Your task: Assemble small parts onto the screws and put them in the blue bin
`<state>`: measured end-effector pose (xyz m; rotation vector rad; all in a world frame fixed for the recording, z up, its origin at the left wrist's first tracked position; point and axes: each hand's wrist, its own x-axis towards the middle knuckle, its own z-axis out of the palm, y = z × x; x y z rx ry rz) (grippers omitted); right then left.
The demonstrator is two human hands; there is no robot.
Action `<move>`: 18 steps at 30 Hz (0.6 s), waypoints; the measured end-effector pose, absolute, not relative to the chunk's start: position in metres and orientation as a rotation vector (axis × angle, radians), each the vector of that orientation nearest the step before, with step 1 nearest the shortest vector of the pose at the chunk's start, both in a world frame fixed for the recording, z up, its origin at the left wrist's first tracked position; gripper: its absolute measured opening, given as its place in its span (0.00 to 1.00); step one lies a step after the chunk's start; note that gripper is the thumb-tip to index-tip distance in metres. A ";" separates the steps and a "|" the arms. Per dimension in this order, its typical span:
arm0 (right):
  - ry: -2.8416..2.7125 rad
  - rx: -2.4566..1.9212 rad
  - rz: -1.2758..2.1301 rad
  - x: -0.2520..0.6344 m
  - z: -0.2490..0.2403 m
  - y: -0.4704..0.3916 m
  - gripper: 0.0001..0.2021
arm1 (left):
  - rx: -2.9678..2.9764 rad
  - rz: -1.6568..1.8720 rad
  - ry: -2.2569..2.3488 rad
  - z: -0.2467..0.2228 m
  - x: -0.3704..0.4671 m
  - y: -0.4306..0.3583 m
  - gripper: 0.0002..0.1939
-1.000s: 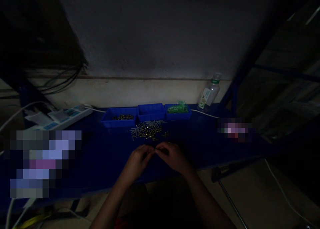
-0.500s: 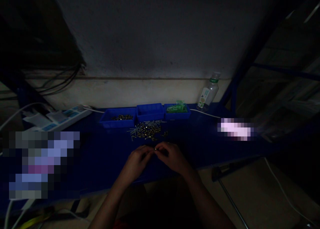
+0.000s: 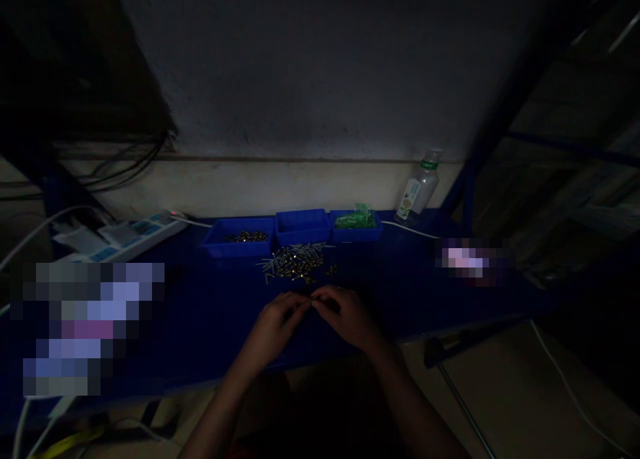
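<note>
- Hardly any movement, left hand [image 3: 274, 317] and right hand [image 3: 346, 314] staying tip to tip!
- Fingers of both pinching a tiny part [image 3: 311, 300], too dark to identify!
- It's just this side of the metal pile [image 3: 296, 261], trays [image 3: 303, 227] behind!

Trays [image 3: 303, 226]: plain blue | bottle band [image 3: 429, 165]: green (with pale lettering) | wall base [image 3: 300, 185]: cream

- Very dim overall; corners and right side sink toward black.
- Weak light falls on the pale wall band [image 3: 300, 185]; its source is unclear.
- Small glints show on the metal pieces [image 3: 295, 262].
- A tiny red light glows on the power strip [image 3: 145, 235].
- Deep shadow fills the area below the surface [image 3: 210, 325].
- Coarse pixelation covers the left patch [image 3: 93, 325] and right patch [image 3: 467, 262].
- Fine detail looks soft.
</note>
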<state>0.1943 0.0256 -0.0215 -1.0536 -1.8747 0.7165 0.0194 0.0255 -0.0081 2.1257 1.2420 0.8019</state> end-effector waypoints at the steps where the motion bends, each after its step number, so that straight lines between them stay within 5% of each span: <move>1: -1.876 -1.066 0.717 0.194 -0.022 0.026 0.07 | 2.109 0.819 1.245 -0.007 0.019 0.025 0.12; 18: -2.035 -1.117 0.703 0.192 -0.019 0.024 0.05 | 2.049 0.963 1.221 -0.002 0.019 0.018 0.10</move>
